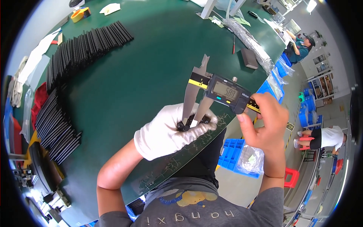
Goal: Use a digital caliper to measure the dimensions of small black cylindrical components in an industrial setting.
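My left hand point(160, 132), in a white glove, is closed around a few thin black rods point(184, 126) whose ends point up at me. A digital caliper point(231, 90) with a small lit display is in my bare right hand point(266, 121), thumb and fingers gripping its beam end. The caliper's long jaws reach down to the rod ends at the gloved fingers, with one rod end apparently between them. Whether both jaws touch it I cannot tell. The glove hides the rods' lower lengths.
Many black rods point(83, 47) lie in a row at the far left of the green table point(159, 56), with more rods point(56, 128) nearer me. A dark block point(249, 58), plastic-wrapped lengths point(247, 39) and yellow tape point(77, 16) lie farther off. Blue crates point(231, 153) stand beyond the right edge; two people are beyond.
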Demonstrator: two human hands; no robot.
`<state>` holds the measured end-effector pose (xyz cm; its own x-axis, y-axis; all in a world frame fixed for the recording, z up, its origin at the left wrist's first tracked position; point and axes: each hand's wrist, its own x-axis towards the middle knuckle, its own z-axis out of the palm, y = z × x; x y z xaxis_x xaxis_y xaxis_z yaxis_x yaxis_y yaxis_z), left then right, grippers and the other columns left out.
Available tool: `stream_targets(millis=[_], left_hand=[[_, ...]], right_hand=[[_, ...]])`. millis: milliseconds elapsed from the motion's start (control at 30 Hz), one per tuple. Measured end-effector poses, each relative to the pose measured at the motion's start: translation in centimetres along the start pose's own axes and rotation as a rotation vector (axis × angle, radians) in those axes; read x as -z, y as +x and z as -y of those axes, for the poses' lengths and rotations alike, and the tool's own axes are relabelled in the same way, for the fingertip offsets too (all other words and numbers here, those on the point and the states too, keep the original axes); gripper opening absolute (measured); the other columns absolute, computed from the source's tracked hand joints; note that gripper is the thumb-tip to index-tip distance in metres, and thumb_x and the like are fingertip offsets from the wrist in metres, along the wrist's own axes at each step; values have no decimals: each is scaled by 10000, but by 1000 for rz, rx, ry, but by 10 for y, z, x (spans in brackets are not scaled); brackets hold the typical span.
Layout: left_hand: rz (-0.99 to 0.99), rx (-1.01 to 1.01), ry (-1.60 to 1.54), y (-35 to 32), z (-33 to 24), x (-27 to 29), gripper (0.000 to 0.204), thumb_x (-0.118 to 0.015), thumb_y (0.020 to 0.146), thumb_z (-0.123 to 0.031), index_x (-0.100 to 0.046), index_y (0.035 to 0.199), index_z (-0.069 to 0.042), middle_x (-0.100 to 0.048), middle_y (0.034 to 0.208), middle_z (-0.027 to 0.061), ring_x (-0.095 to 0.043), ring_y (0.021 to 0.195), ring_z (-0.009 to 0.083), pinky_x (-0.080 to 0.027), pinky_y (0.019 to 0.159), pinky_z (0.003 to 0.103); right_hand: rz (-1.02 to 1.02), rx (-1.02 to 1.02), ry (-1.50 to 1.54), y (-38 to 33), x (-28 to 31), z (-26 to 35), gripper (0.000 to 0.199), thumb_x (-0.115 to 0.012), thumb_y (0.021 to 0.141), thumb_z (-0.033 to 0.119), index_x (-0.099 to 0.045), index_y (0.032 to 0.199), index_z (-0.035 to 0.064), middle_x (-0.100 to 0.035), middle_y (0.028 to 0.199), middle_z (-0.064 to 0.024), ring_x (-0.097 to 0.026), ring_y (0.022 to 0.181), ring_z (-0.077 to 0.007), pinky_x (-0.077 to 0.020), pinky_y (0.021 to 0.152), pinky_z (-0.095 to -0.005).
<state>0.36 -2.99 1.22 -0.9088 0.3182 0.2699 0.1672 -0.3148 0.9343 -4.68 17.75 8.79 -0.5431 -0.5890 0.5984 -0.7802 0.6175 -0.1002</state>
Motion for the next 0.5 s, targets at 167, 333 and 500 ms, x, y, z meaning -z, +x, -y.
stream_targets(millis=[167,333,500], left_hand=[[77,22,-6,-1,-2,4,161,-576,860,-27,-570,1020,-11,-626,900,63,-595,873,128,-478,787,265],[102,8,-17,-1,0,6,180,-596,848,-31,-570,1025,-11,-632,905,62,-599,880,127,-479,789,264],[102,40,-11,0,-1,6,181,-593,844,-19,-572,1023,-7,-631,914,62,-598,888,127,-478,792,263]], right_hand=[[48,38,-18,3,0,0,312,-759,580,215,-551,735,42,-488,572,-53,-471,455,-204,-339,401,-289],[27,62,-16,6,-2,-2,348,-786,566,249,-545,704,40,-475,547,-54,-455,436,-201,-331,391,-285],[5,80,-22,9,-1,-4,378,-804,561,276,-537,687,40,-474,545,-54,-445,428,-200,-327,388,-280]])
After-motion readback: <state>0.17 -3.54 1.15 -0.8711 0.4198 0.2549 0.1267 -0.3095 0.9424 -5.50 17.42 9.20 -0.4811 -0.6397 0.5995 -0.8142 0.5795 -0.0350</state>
